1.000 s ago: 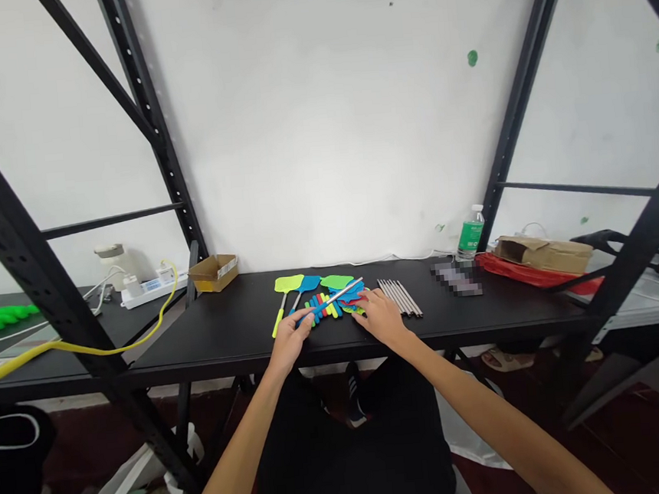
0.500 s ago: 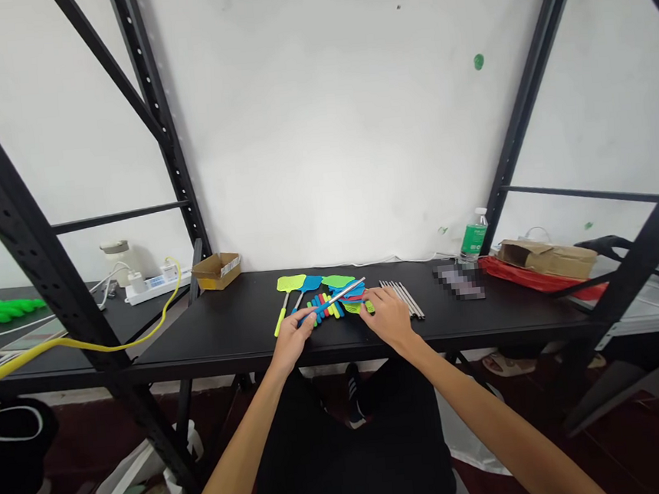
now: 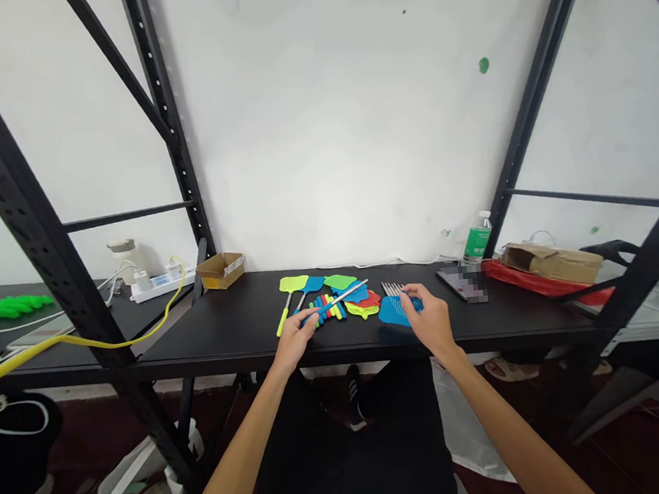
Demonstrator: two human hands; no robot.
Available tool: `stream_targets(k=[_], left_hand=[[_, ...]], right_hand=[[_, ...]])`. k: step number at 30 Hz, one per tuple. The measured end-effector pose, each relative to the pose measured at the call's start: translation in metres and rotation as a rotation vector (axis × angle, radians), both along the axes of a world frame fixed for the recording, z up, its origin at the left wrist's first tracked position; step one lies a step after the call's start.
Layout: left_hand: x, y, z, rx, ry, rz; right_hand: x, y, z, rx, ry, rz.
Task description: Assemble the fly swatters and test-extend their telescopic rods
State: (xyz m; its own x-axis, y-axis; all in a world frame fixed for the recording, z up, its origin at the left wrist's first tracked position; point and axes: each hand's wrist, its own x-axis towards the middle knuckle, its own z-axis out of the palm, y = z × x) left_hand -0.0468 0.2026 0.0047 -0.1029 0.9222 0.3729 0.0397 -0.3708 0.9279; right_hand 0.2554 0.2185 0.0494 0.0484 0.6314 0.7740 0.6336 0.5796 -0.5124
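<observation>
My left hand (image 3: 295, 342) is closed around the blue handle of a metal rod (image 3: 346, 294), which slants up to the right. Between the fingers of my right hand (image 3: 433, 321) is a blue fly swatter head (image 3: 393, 313), held just in front of several bare metal rods (image 3: 392, 288). A pile of loose heads lies between my hands, with a red head (image 3: 369, 299) and a yellow head (image 3: 363, 312) in it. Coloured handles (image 3: 335, 310) form a row beneath the held rod. To their left lie a yellow fly swatter (image 3: 293, 284) and a blue one (image 3: 313, 284).
The black table (image 3: 215, 326) stands between dark metal posts. A small cardboard box (image 3: 221, 272) sits at the back left, near a power strip (image 3: 160, 285) and yellow cable (image 3: 107, 345). A phone-like object (image 3: 460, 285), bottle (image 3: 477, 239) and red bag (image 3: 532, 281) are at right.
My right hand has moved right from the pile of heads and now has a blue fly swatter head in it. My left hand keeps the blue-handled rod in nearly the same place.
</observation>
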Motion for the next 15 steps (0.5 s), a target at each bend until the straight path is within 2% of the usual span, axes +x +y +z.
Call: stream_targets(k=[3, 7, 11, 15], left_hand=[[-0.001, 0.001, -0.001, -0.005, -0.005, -0.002], [-0.001, 0.002, -0.001, -0.008, -0.007, -0.008], [-0.001, 0.002, 0.000, -0.007, -0.007, 0.001], [0.000, 0.001, 0.002, -0.011, -0.031, -0.012]], right_hand=[[0.003, 0.006, -0.006, -0.094, 0.028, 0.055], [0.005, 0.010, -0.010, -0.184, -0.102, 0.139], [0.012, 0.013, -0.006, -0.295, -0.271, 0.225], [0.027, 0.018, -0.002, -0.364, -0.332, 0.242]])
